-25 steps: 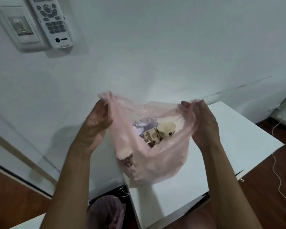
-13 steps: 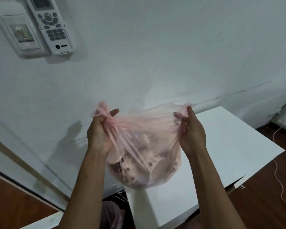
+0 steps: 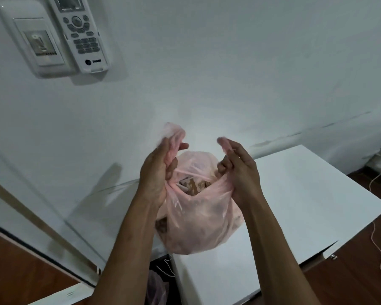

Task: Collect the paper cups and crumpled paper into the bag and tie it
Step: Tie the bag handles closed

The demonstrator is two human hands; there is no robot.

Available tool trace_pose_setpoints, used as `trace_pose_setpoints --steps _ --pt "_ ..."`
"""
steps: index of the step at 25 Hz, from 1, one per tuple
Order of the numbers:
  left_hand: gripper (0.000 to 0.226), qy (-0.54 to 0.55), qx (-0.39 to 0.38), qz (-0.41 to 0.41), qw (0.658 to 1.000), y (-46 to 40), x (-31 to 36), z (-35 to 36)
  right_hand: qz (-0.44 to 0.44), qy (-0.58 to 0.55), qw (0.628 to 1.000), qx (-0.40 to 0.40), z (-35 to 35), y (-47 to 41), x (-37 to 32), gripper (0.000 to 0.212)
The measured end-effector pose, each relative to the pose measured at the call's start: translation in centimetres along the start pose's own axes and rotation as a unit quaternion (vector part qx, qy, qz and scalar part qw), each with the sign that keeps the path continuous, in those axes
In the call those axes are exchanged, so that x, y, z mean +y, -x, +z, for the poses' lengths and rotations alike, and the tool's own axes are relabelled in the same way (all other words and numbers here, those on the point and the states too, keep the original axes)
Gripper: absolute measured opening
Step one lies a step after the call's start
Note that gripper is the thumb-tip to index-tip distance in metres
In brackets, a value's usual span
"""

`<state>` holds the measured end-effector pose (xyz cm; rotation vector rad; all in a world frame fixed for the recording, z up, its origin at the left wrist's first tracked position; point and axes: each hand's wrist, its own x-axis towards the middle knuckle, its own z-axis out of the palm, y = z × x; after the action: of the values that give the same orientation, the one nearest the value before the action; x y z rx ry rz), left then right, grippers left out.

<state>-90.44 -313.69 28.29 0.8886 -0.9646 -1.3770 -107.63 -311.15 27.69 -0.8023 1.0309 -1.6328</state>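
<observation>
Hands gather the two top corners of a pink bag (image 3: pixel 198 219) above a white table (image 3: pixel 295 201).

The left hand (image 3: pixel 156 179) is clenched round a bunched corner whose end sticks up past its fingers; the right hand (image 3: pixel 240 172) pinches the other corner, tip poking out at the far side. Between them the bag's mouth gapes a little — printed paper cups (image 3: pixel 193 186) show inside, the crumpled paper not clearly. On the wall, far left, a remote control (image 3: pixel 80 33) hangs beside a switch plate (image 3: pixel 39 45); a thin cord (image 3: pixel 376 234) trails on the floor at right.
</observation>
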Motion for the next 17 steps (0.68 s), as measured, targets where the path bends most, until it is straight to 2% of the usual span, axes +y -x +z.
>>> trace_pose_setpoints --steps 3,6,9,11,13,17 --pt "0.03 -0.048 -0.025 0.027 0.998 0.1 -0.2 0.3 0.022 0.113 0.993 0.0 0.4 0.4 0.1 0.021" --pt "0.023 -0.092 -0.045 0.038 0.994 0.2 -0.4 0.4 -0.017 0.168 0.985 -0.032 0.4 0.8 0.7 0.022" --pt "0.021 -0.138 -0.081 0.027 0.987 0.4 -0.7 0.3 -0.058 0.235 0.97 -0.03 0.7 0.7 1.0 0.022" --pt "0.024 -0.158 -0.109 0.018 0.981 0.7 -1.0 0.4 -0.085 0.236 0.967 -0.033 0.8 0.7 1.0 0.015" --pt "0.019 -0.172 -0.12 0.034 0.977 0.5 -1.4 0.7 -0.1 0.226 0.967 -0.068 0.7 1.2 1.0 0.008" --pt "0.022 -0.204 -0.107 0.054 0.972 -0.1 -1.9 0.8 -0.066 0.22 0.961 -0.156 0.1 2.0 1.2 0.018"
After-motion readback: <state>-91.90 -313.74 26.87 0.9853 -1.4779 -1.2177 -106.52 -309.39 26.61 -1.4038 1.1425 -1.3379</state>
